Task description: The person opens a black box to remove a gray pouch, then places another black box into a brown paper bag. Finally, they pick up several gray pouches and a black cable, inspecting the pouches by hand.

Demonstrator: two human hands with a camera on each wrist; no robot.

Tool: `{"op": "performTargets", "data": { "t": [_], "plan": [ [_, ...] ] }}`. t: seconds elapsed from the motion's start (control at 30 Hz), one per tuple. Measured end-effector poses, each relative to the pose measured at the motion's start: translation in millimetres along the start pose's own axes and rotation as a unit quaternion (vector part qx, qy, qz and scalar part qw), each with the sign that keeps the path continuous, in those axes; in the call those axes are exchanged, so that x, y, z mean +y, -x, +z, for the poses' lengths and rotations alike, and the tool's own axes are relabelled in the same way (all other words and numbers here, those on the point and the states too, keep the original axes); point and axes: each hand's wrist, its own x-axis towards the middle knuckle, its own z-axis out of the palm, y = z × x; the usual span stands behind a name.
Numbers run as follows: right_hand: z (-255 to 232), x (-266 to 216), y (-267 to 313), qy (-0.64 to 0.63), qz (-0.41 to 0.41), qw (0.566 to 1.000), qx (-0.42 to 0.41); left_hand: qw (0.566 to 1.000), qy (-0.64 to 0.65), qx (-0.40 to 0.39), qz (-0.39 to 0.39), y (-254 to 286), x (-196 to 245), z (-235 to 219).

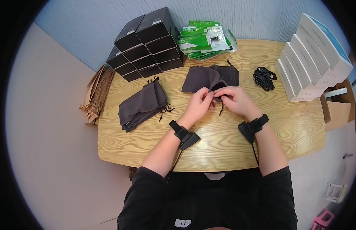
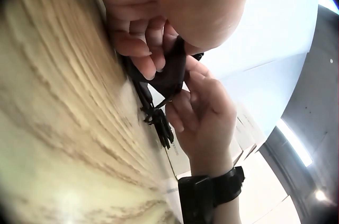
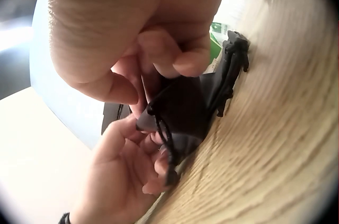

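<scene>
Both hands meet at the near edge of a dark grey drawstring pouch (image 1: 199, 78) at the table's middle. The left hand (image 1: 199, 104) pinches the pouch's mouth between thumb and fingers. From the other side, the right hand (image 1: 239, 100) pinches the same edge with bent fingers. In the right wrist view, the pouch (image 3: 183, 105) stretches between the left hand (image 3: 119, 168) and the right hand (image 3: 137, 33), its black cord dangling. The left wrist view shows dark cloth (image 2: 170, 73) between the two hands. What the pouch holds inside is hidden. Another pouch (image 1: 232, 74) lies partly beneath it.
Grey pouches (image 1: 141, 105) are piled at the left. Behind stand stacked black boxes (image 1: 147, 46) and green-and-white packets (image 1: 205, 40). Coiled black cables (image 1: 264, 78) lie right of the hands, beside stacked white boxes (image 1: 312, 57). Brown paper bags (image 1: 97, 94) stand off the left edge.
</scene>
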Motion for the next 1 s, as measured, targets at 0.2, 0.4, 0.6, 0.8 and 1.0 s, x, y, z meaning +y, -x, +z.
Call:
{"op": "performTargets", "data": {
  "t": [0.2, 0.4, 0.6, 0.8, 1.0],
  "plan": [
    [-0.2, 15.1, -0.2, 0.108, 0.041, 0.992, 0.057, 0.994, -0.066, -0.046, 0.076, 7.2, 0.8, 1.9],
    [-8.4, 16.3, -2.2, -0.047, 0.103, 0.990, 0.088, 0.955, -0.207, 0.139, 0.158, -2.5, 10.7, -32.0],
    [-16.3, 35.7, -4.8, -0.129, 0.104, 0.984, 0.068, 0.815, -0.511, 0.271, 0.045, 0.1, -4.0, -48.8],
    [-26.7, 22.5, 6.6, -0.042, 0.111, 0.992, -0.032, 0.917, -0.338, 0.211, 0.007, -0.4, 3.8, -54.8],
    [-26.3, 23.6, 10.1, 0.062, 0.112, 0.991, -0.040, 0.919, -0.350, 0.165, -0.074, 5.6, 25.9, -54.5]
  ]
}}
